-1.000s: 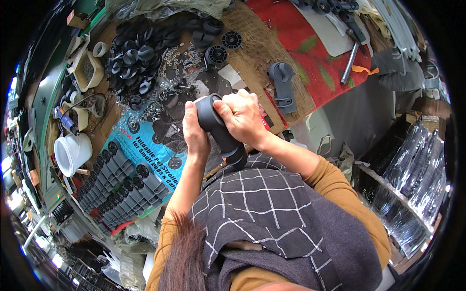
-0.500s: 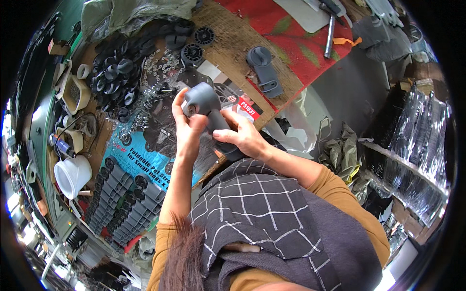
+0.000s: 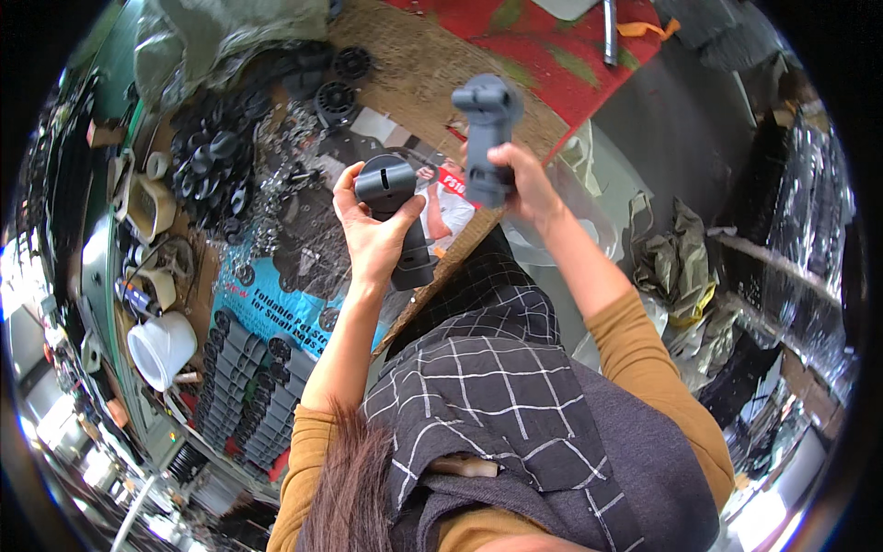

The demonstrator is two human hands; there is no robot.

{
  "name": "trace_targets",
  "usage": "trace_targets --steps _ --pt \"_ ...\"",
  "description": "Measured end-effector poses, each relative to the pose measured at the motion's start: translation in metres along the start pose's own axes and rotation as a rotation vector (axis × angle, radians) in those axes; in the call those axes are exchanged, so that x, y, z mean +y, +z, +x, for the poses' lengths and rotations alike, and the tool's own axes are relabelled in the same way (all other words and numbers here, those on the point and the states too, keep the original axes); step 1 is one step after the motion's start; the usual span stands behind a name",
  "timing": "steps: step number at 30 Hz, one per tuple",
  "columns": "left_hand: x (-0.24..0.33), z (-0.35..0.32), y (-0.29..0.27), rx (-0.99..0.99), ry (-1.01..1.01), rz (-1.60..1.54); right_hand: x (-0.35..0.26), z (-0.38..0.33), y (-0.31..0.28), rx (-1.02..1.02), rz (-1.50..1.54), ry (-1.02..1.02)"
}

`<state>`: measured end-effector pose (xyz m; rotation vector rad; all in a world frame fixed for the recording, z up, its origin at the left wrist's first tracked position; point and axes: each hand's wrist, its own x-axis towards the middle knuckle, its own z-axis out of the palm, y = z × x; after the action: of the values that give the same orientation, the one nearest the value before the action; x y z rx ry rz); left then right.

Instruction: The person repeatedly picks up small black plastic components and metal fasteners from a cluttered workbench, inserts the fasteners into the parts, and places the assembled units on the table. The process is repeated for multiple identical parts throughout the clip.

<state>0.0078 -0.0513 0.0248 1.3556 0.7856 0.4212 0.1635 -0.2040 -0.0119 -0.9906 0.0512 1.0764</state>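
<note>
My left hand (image 3: 370,241) grips a dark grey plastic wheel bracket (image 3: 385,181) by its round head. Its slotted face is turned up, and its stem hangs down past my thumb over the bench edge. To the right, my right hand (image 3: 532,182) is closed around the stem of a second grey plastic bracket (image 3: 487,124), blurred slightly by motion. That one has its round head pointing away from me, above the wooden board. The fingers behind it are mostly hidden.
Black plastic knobs (image 3: 210,156) are heaped at the left beside scattered small metal fasteners (image 3: 283,152). Rows of grey brackets (image 3: 244,391) lie nearer, next to a white bucket (image 3: 161,350). A red patterned cloth (image 3: 543,55) covers the far right of the bench; a metal rod (image 3: 610,32) lies there.
My right hand has left the first bracket and picked up the second from the wooden board. My left hand keeps the first bracket, now turned with its slotted face up.
</note>
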Motion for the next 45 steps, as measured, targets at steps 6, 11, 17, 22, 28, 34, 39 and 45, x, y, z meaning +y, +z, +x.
trace_targets --steps 6,11,17,22,28,34,39,45 --pt "-0.014 -0.003 0.05 -0.106 0.023 0.115 0.026 -0.089 0.013 -0.104 0.238 0.098" --pt "-0.03 -0.018 0.082 -0.312 0.099 0.4 0.06 -0.133 -0.028 0.027 0.415 -0.066" --pt "-0.042 -0.021 0.059 -0.354 -0.046 0.306 0.065 -0.121 -0.175 0.762 -0.359 0.058" --pt "-0.048 -0.023 0.038 -0.345 -0.085 0.348 0.084 -0.059 -0.257 0.57 -1.202 0.612" --pt "-0.04 -0.025 0.014 -0.241 -0.146 0.358 0.126 -0.056 -0.276 0.523 -1.589 0.843" --pt "-0.046 -0.028 0.002 -0.22 -0.151 0.328 0.178 -0.045 -0.242 0.13 -1.691 0.68" --pt "-0.048 -0.025 -0.001 -0.268 -0.125 0.271 0.219 -0.105 -0.248 -0.429 -1.8 1.119" --pt "-0.029 -0.017 0.011 -0.238 -0.176 0.298 0.187 -0.128 -0.253 -0.361 -1.742 1.237"
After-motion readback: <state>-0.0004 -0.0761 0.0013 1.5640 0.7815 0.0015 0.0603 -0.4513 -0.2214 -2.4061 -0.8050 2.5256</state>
